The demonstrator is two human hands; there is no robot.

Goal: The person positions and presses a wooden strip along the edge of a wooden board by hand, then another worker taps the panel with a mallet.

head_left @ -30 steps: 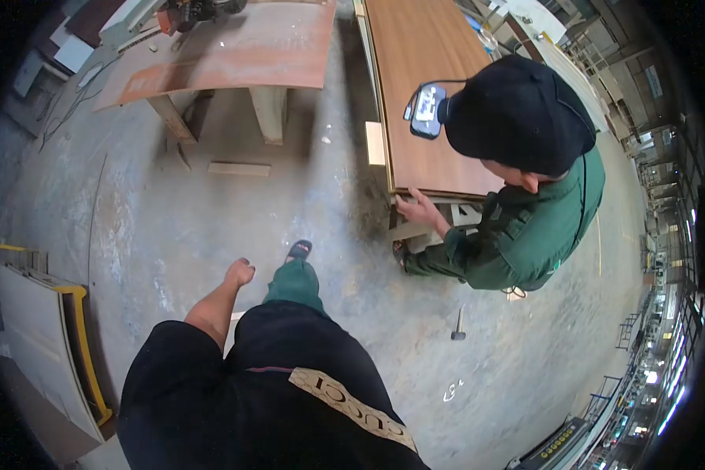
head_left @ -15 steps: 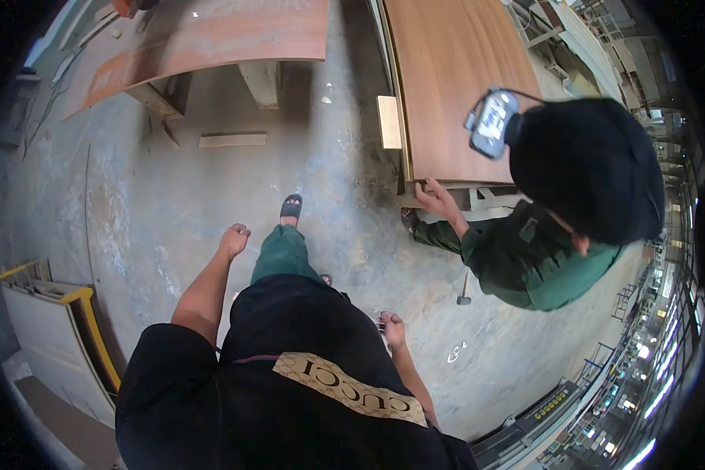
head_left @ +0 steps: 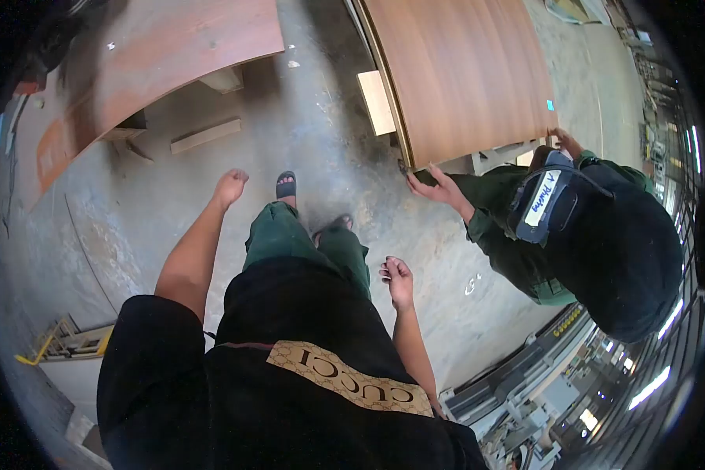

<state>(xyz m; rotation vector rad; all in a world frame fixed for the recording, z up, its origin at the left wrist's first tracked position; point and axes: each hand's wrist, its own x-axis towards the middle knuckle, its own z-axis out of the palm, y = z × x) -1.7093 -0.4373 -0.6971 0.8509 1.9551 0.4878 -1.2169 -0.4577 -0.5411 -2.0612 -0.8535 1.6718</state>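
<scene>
My left hand (head_left: 231, 188) hangs in the air over the concrete floor, its fingers curled in and nothing visible in them. Lower and to the right, my right hand (head_left: 397, 280) is beside my green trousers, fingers loosely bent and a little apart, with nothing seen in it. Neither hand touches anything. Ahead to the right lies a wood-grain panel (head_left: 466, 86), the large thing nearest my right hand. A co-worker in a black cap (head_left: 627, 243) bends at its near end, one hand (head_left: 444, 190) at the left corner and the other (head_left: 565, 142) at the right corner.
A reddish board (head_left: 204, 35) rests on supports at the upper left. Wooden strips lie near it, one on the floor (head_left: 206, 136) and one beside the panel (head_left: 376, 103). A yellow-edged frame (head_left: 70, 342) stands at lower left, and long machinery (head_left: 509, 352) at lower right.
I have stepped forward, and both my feet now show. My right hand has swung forward from my hip. The co-worker has shifted right, and a second hand now shows at the panel's right corner.
</scene>
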